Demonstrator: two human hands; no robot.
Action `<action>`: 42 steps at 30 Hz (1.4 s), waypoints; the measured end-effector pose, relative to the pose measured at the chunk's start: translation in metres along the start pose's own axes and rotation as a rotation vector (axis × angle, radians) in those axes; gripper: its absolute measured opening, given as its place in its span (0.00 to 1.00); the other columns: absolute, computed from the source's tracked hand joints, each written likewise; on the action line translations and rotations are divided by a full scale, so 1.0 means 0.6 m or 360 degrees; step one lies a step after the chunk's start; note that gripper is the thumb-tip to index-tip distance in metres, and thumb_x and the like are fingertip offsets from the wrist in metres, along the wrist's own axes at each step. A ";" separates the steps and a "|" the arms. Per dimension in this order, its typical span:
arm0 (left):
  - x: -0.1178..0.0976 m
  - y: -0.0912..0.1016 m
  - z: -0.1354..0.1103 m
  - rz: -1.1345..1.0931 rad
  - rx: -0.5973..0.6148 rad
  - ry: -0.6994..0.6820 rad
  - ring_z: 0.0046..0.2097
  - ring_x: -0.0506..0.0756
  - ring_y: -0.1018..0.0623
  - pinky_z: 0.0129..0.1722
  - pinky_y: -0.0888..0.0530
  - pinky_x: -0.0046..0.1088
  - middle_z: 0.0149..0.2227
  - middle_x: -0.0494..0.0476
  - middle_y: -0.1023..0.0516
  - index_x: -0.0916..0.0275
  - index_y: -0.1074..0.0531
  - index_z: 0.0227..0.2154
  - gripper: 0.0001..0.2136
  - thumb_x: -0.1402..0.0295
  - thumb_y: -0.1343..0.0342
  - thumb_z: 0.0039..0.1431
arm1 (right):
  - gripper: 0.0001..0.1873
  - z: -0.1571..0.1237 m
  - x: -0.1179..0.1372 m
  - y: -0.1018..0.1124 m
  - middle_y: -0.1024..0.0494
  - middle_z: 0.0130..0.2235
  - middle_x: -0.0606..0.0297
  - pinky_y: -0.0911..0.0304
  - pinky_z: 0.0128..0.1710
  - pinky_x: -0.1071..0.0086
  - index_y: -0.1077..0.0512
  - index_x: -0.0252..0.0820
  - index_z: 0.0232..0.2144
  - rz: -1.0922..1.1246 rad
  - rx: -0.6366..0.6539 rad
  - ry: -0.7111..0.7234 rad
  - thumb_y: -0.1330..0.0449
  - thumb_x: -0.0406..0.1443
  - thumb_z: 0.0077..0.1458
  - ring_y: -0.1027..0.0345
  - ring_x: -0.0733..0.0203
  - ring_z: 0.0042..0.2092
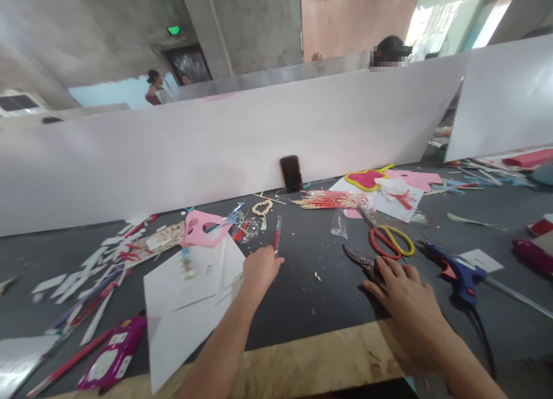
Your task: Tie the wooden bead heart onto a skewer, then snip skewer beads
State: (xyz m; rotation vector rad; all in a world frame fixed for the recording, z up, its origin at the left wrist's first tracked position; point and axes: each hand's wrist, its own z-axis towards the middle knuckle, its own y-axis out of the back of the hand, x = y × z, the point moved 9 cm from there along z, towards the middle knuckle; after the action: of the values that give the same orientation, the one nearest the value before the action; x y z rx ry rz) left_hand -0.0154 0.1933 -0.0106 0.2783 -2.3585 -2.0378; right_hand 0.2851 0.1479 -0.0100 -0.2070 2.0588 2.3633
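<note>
Meanwhile, the right hand (404,298) lay spread over metal pruning shears (362,261) at lower right of the frame, its grip half open, its hold unclear. The curled left hand (260,270) stopped just beside a red stick (277,233) at centre, on the dark surface (302,289); red-and-yellow scissors (389,242) and a blue hot glue gun (458,270) lay near the shears.

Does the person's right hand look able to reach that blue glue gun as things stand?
Probably yes: the right hand rests on the pruning shears, and the blue glue gun lies close beside it, with nothing visible between them.
</note>
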 end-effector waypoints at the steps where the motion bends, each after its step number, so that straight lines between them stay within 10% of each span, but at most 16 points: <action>1: 0.004 -0.003 0.003 0.0017 0.0009 0.0021 0.44 0.63 0.23 0.40 0.30 0.36 0.41 0.67 0.22 0.64 0.27 0.38 0.14 0.59 0.49 0.57 | 0.25 0.000 -0.002 -0.002 0.33 0.54 0.52 0.34 0.35 0.51 0.35 0.42 0.53 0.0019 -0.0016 0.0002 0.51 0.47 0.58 0.39 0.43 0.50; 10: -0.021 0.034 -0.022 -0.0012 -0.0011 -0.0107 0.40 0.59 0.22 0.33 0.33 0.29 0.36 0.62 0.20 0.59 0.26 0.33 0.14 0.64 0.58 0.61 | 0.19 -0.018 0.030 0.085 0.33 0.54 0.52 0.37 0.50 0.54 0.31 0.41 0.50 0.0592 -0.0498 0.0397 0.53 0.38 0.60 0.40 0.50 0.55; 19: -0.143 0.049 -0.167 -0.0485 0.0137 -0.0918 0.36 0.55 0.24 0.32 0.37 0.26 0.32 0.53 0.21 0.56 0.26 0.30 0.10 0.62 0.52 0.59 | 0.18 -0.061 0.155 0.145 0.23 0.42 0.59 0.32 0.45 0.70 0.28 0.45 0.47 0.0990 -0.0415 0.1039 0.53 0.30 0.59 0.29 0.62 0.45; 36: -0.143 0.077 -0.189 -0.1395 0.0059 -0.0968 0.39 0.52 0.26 0.39 0.34 0.23 0.37 0.53 0.22 0.59 0.25 0.30 0.10 0.62 0.49 0.59 | 0.07 -0.058 0.148 0.166 0.23 0.33 0.64 0.33 0.34 0.77 0.30 0.45 0.33 0.1476 -0.0176 0.0862 0.48 0.33 0.58 0.28 0.66 0.35; 42: -0.132 0.053 -0.183 -0.1515 0.0248 -0.0739 0.24 0.48 0.33 0.23 0.41 0.22 0.23 0.47 0.27 0.60 0.28 0.37 0.11 0.60 0.49 0.58 | 0.06 -0.060 0.134 0.168 0.23 0.34 0.63 0.32 0.31 0.78 0.30 0.44 0.33 0.1844 -0.0431 0.0537 0.47 0.34 0.57 0.27 0.66 0.33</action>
State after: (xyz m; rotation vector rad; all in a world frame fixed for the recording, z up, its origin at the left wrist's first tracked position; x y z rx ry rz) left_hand 0.0723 0.1009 0.0457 1.2734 -3.0463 -2.4396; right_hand 0.2000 0.0913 0.0770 0.9096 2.3542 3.4028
